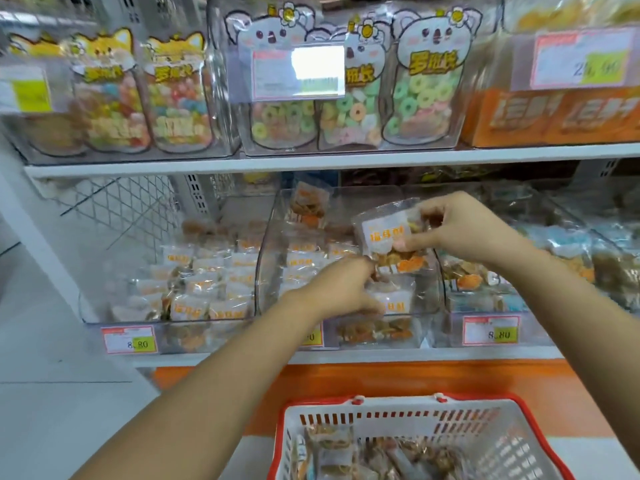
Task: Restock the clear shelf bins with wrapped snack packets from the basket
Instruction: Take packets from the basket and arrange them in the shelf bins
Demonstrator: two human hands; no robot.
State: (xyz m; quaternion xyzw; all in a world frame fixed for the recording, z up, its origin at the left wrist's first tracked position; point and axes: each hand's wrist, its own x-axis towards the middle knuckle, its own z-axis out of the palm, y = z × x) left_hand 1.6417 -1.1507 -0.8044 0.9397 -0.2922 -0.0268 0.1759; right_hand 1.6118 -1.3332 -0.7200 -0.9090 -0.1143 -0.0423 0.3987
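My right hand (pixel 460 230) pinches a clear wrapped snack packet (pixel 388 233) with an orange label and holds it over the middle clear bin (pixel 273 233) on the lower shelf. My left hand (pixel 341 287) reaches into the same bin, its fingers curled on another packet (pixel 394 299) low at the front. Several similar packets lie in this bin and in the clear bin to its left (pixel 173 323). The white basket with a red rim (pixel 408 408) stands below, with several packets inside.
The upper shelf carries clear bins of bagged ring candies (pixel 294 123) and an orange box (pixel 554 116). Price tags (pixel 130 339) hang on the lower bin fronts. A third clear bin (pixel 502 282) stands to the right. White floor lies at the left.
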